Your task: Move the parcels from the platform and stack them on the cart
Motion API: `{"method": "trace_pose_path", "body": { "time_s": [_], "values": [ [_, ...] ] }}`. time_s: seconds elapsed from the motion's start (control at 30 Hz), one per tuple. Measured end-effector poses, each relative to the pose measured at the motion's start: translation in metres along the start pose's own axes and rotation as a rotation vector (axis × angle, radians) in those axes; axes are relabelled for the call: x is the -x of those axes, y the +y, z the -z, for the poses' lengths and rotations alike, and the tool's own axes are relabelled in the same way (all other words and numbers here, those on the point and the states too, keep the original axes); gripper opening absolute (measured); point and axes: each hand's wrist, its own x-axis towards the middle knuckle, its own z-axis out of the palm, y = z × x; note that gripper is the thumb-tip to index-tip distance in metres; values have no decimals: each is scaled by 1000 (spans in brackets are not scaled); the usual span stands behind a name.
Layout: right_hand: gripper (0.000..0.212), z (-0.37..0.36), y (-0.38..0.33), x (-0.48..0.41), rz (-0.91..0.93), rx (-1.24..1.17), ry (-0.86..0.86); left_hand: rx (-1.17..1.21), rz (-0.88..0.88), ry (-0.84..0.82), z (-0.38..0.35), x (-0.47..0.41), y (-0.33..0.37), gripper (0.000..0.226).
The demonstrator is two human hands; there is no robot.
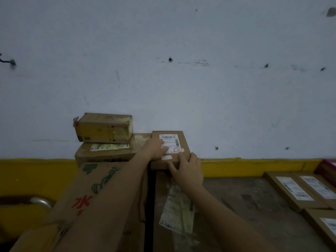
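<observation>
Presently: one small flat brown cardboard parcel with white label (171,142), seated at the far edge of a tall brown labelled carton (174,206) (apparently being squared into the stack). Holding: left hand (156,148) pressed flat on top, fingers straight; right hand (187,170) clasped the near edge, fingers curled.

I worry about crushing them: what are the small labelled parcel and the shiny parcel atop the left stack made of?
The small labelled parcel: matt brown cardboard, with a white paper label. The shiny parcel: apparently cardboard wrapped in glossy clear tape, judging by glints and creases.
</observation>
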Motion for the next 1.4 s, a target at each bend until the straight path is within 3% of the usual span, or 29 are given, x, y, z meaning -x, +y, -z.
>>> {"method": "trace_pose_path", "body": {
  "time_s": [0.2,0.33,0.6,0.93,1.4],
  "values": [
    [66,12,25,3,-19,-136,-77,-83,-23,27,0,10,9,46],
    [65,47,75,14,-54,-108,-56,-54,-48,71,7,20,51,49],
    [66,123,251,82,-165,24,-91,38,-230,-54,-60,49,228,51],
    [63,177,440,148,-354,11,-147,34,-292,-204,-203,93,418,50],
    [68,159,549,163,-508,-10,-286,32,-205,-350,-325,57,466,53]
  ]
}}
